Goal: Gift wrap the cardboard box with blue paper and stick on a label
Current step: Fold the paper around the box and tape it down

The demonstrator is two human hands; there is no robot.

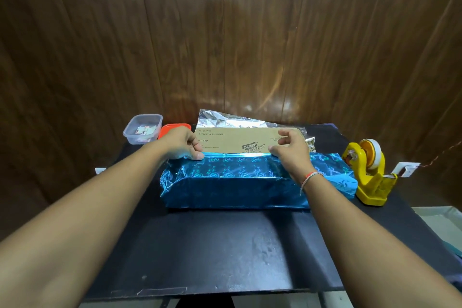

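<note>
Two hands (pixel 183 144) (pixel 291 155) (pinching), one blue paper (pixel 232 182)

The shiny blue wrapping paper (pixel 235 177) bears a lighter blue heart pattern, its underside silver. The brown cardboard box (pixel 240 141) carries dark print. The plastic tape dispenser (pixel 367 177) is yellow.

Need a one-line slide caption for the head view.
Both hands hold the blue paper edge on the half-covered box; tape dispenser at right.

Both hands, left (pixel 181 144) and right (pixel 291 155), press blue paper (pixel 225 182) onto the box (pixel 240 140); dispenser (pixel 367 172) at 3 o'clock.
</note>
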